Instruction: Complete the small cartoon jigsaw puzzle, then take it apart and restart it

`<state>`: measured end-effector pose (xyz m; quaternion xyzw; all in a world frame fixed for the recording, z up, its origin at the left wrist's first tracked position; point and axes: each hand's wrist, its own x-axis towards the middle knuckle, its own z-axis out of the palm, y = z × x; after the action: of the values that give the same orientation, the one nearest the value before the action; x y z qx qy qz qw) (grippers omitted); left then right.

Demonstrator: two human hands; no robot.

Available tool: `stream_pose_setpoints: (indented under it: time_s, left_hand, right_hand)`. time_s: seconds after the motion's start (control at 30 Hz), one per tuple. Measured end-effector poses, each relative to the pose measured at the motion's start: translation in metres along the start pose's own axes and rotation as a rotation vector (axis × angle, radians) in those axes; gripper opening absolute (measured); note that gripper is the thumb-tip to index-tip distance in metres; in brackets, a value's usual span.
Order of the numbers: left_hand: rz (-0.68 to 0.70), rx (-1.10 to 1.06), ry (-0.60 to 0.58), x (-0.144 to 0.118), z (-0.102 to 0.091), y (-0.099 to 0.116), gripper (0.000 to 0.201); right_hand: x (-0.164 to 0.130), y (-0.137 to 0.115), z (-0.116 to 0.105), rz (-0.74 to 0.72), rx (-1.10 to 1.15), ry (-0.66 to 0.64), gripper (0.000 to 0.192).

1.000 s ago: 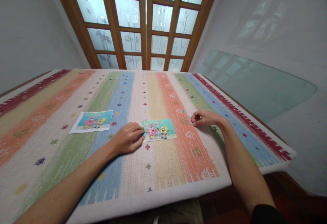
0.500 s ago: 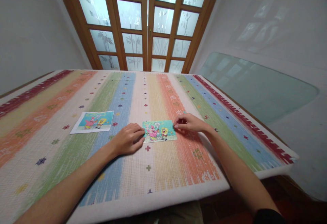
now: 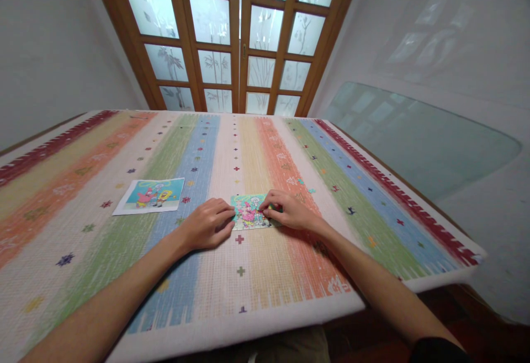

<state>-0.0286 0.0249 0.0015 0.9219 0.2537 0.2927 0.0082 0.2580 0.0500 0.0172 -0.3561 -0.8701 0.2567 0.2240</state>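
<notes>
A small jigsaw puzzle [image 3: 245, 220] lies flat on the striped tablecloth, printed with a pink starfish and other cartoon figures. My left hand [image 3: 211, 222] rests on the cloth at its left edge, fingers together and bent, the tips gripping that edge. Over the right half of the puzzle is my right hand [image 3: 286, 210], thumb and fingers pinched just above its middle; whatever they hold is too small to make out. This hand hides much of the puzzle's right side. Two loose teal puzzle pieces [image 3: 311, 190] lie beyond my right hand.
A printed picture sheet [image 3: 155, 195] with similar cartoon figures lies to the left of the puzzle. The striped tablecloth [image 3: 240, 291] covers the table. Wooden doors with frosted panes [image 3: 215, 18] stand behind it, and a pale glass sheet [image 3: 422, 137] is at the right wall.
My right hand has moved left from beside the puzzle's right edge to over its middle. The loose pieces beyond it now show more plainly. My left hand has stayed at the left edge.
</notes>
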Motion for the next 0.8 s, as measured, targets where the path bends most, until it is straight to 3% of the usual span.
stream_pose_setpoints:
  time_s: [0.17, 0.33, 0.8]
  left_hand:
    - [0.004, 0.000, 0.000, 0.000, 0.000, 0.000, 0.020]
    - [0.004, -0.002, 0.002, 0.000, 0.000, 0.000, 0.020]
    - [0.006, 0.005, -0.001, 0.001, -0.002, 0.002, 0.020]
  right_hand:
    - [-0.004, 0.005, -0.005, -0.079, -0.063, 0.087, 0.016]
    - [-0.006, 0.004, -0.006, -0.272, -0.124, -0.060, 0.023]
    - [-0.007, -0.012, 0.007, -0.294, -0.265, -0.115, 0.041]
